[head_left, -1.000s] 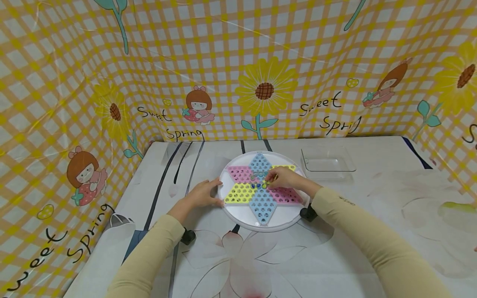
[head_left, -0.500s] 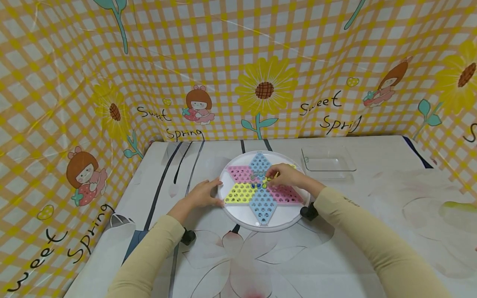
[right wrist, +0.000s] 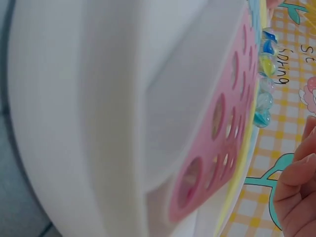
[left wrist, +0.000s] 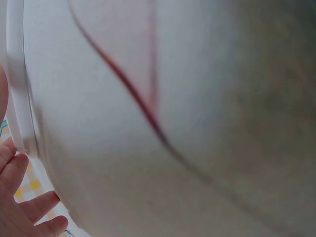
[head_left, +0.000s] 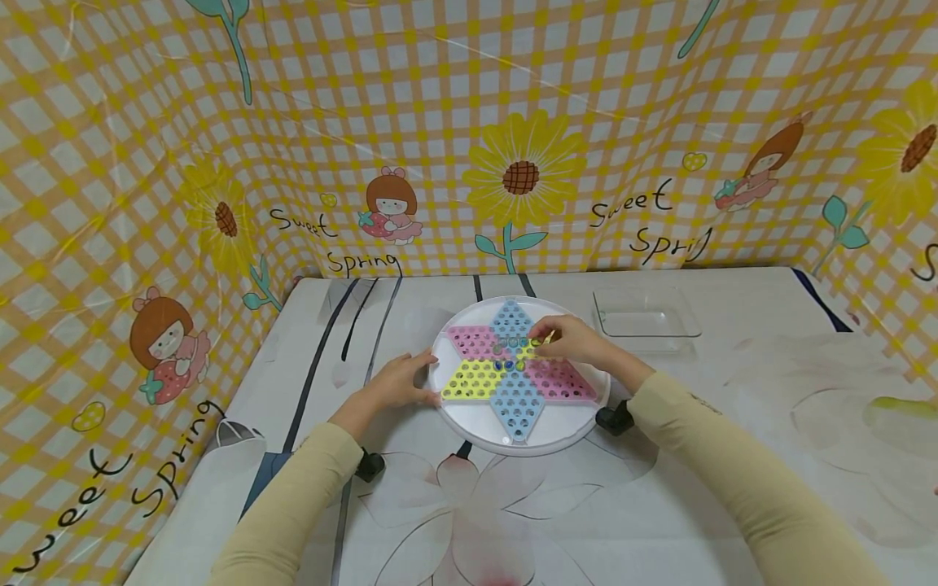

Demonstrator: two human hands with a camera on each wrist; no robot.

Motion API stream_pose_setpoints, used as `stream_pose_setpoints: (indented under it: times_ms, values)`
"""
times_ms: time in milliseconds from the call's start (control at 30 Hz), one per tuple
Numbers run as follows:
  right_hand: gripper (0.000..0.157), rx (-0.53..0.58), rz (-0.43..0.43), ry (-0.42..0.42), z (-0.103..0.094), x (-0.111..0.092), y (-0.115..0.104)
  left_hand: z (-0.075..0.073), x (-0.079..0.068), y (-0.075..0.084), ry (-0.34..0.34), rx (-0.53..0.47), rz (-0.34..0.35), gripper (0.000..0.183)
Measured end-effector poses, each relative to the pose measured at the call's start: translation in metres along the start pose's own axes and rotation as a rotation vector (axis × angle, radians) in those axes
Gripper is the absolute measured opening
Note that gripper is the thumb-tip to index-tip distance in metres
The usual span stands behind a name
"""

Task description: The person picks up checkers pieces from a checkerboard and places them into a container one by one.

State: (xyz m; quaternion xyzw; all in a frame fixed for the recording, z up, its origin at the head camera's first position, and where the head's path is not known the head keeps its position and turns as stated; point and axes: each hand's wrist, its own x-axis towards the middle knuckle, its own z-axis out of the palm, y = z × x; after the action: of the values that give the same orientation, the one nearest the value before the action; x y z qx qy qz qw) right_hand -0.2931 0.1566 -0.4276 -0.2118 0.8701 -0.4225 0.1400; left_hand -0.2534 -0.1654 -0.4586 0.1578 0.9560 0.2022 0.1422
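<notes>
Head view: a yellow-checked cloth (head_left: pixel 440 98) rises behind the white surface (head_left: pixel 586 505). Toward the middle of the surface's far edge lies a round white board (head_left: pixel 469 423), flat, bearing a pink, yellow and blue star of holes. Right of it, toward the far right corner, stands a clear rectangular container (head_left: pixel 652 335). The left hand (head_left: pixel 399 381) has its grip spread, thumb and fingers apart against the board's left edge. The right hand (head_left: pixel 572 340) is over the board, right of its centre, fingers bent; I cannot tell whether that grip pinches anything. Smallest are the glass marbles (right wrist: pixel 262 118), blue, yellowish, clear and teal, clustered around the board's middle beside the right fingertips.
</notes>
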Motion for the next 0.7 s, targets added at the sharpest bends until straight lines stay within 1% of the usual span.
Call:
stream_pose_setpoints:
  times_ms: [367,567,700]
  values:
    - [0.027,0.062,-0.018,0.101,-0.006,-0.01,-0.007,0.0,0.0,0.0,0.0,0.004,0.002,0.081]
    - [0.031,0.09,0.017,0.139,-0.011,-0.015,-0.008,0.001,0.001,-0.001,0.0,0.001,0.0,0.081]
    - [0.029,0.086,0.04,0.165,-0.017,-0.02,-0.007,0.001,0.001,0.0,0.002,-0.001,0.002,0.08]
